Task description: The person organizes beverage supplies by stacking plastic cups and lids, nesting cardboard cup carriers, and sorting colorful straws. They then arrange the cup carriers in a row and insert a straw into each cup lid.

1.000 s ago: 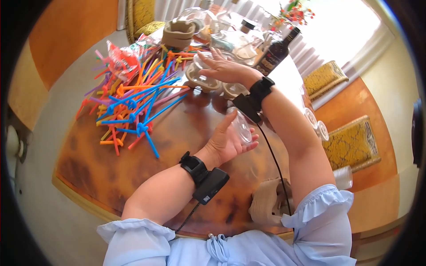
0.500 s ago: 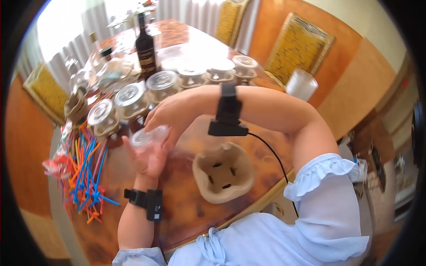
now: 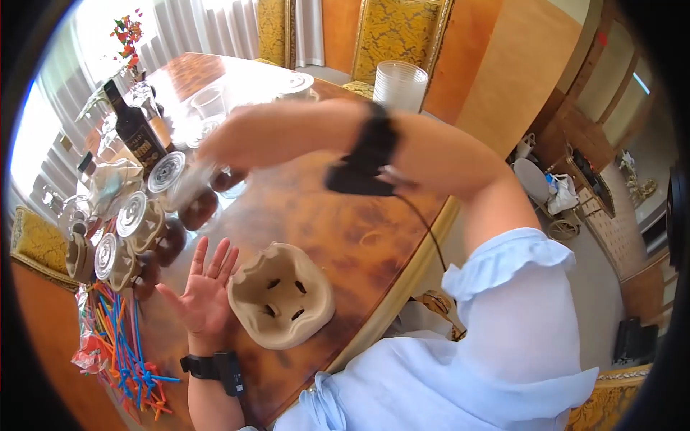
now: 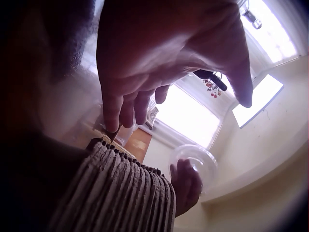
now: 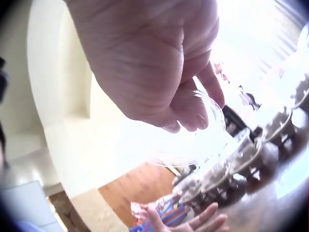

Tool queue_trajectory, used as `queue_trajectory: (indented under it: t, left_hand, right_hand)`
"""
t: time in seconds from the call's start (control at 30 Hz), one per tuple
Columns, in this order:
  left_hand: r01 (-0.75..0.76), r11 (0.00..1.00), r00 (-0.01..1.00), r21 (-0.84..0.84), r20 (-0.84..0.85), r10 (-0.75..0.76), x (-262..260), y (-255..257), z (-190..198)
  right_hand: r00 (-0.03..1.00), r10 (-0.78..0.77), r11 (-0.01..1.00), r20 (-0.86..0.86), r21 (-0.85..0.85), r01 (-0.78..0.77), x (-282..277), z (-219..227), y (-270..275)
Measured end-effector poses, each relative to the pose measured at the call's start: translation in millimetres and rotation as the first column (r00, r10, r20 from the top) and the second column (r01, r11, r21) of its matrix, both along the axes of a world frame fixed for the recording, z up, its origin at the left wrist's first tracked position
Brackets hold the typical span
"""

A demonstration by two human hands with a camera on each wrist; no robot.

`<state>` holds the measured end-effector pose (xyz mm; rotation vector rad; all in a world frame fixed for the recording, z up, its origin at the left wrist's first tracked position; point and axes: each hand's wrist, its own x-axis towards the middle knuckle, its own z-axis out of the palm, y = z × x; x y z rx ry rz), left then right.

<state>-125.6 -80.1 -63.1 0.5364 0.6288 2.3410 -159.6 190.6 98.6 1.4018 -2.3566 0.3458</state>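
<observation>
My right hand (image 3: 248, 136), blurred in the head view, reaches across over the table. Its fingers pinch a clear round plastic lid (image 4: 206, 166), whose rim also shows below the fingertips in the right wrist view. My left hand (image 3: 205, 294) is held palm up with fingers spread, nothing in it. Right beside it stands a stack of moulded-pulp cup carriers (image 3: 316, 316), with slots in the bottom of the top one. Beyond the hands, clear-lidded cups (image 3: 131, 214) sit in pulp carriers in a row along the table.
A dark bottle (image 3: 136, 133) stands behind the lidded cups. Thin colourful tubes (image 3: 129, 345), some knotted, lie in a heap at the left. A tall stack of clear plastic cups (image 3: 399, 86) is at the far edge, before a yellow chair (image 3: 392, 36).
The view has turned to the right. The lid that was over my left palm is now in my right hand, which has swung away over the table. My left hand has spread out, empty.
</observation>
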Motion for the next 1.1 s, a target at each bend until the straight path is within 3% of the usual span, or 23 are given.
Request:
queue_trajectory:
  t: [0.03,0.07,0.17,0.27,0.37,0.53,0.67,0.77,0.97,1.07,1.1]
  left_hand:
    - [0.006,1.000,1.000,-0.026,-0.016,-0.006,0.5,-0.1,-1.0]
    - [0.010,0.999,0.999,-0.050,-0.035,-0.011,-0.1,-0.2,-1.8]
    - [0.019,0.996,0.997,-0.086,-0.070,-0.025,-0.4,0.1,-3.0]
    - [0.002,0.988,0.996,-0.157,-0.089,-0.016,1.9,0.9,-1.3]
    - [-0.005,0.977,0.994,-0.214,-0.104,-0.017,5.0,3.1,0.5]
    - [-0.022,0.974,0.996,-0.226,-0.086,0.003,9.1,-0.2,2.0]
    - [-0.014,0.978,0.998,-0.208,-0.070,0.000,7.2,-5.3,-1.7]
    - [0.001,0.979,0.998,-0.203,-0.062,-0.014,6.2,-3.8,-0.9]
    - [-0.003,0.982,0.998,-0.190,-0.068,-0.010,6.2,-6.5,-3.8]
    - [-0.023,0.974,0.997,-0.224,-0.081,0.005,4.4,-7.7,-2.9]
    - [-0.041,0.965,0.997,-0.260,-0.077,0.022,4.2,-8.8,-2.8]
  right_hand:
    - [0.997,-0.078,0.990,0.011,-0.114,0.079,25.1,8.9,25.4]
    - [0.941,-0.285,0.937,0.184,-0.153,0.314,53.6,16.1,50.6]
    - [0.869,-0.495,0.823,0.018,-0.311,0.475,118.8,-8.5,114.4]
    - [0.655,-0.755,0.613,0.003,-0.349,0.709,160.1,-48.5,156.2]
    - [0.560,-0.826,0.497,0.068,-0.379,0.780,165.9,-82.1,178.5]
    - [0.521,-0.853,0.513,-0.019,-0.212,0.832,148.9,-117.8,204.6]
    - [0.511,-0.857,0.500,0.060,-0.137,0.855,154.4,-122.5,201.5]
    - [0.566,-0.824,0.567,-0.031,-0.051,0.822,155.2,-123.3,202.0]
    - [0.487,-0.872,0.487,-0.055,0.015,0.873,148.4,-140.3,198.3]
    - [0.411,-0.883,0.411,-0.226,0.049,0.910,151.6,-125.5,175.0]
    - [0.424,-0.882,0.428,-0.204,0.024,0.903,153.5,-121.3,166.5]
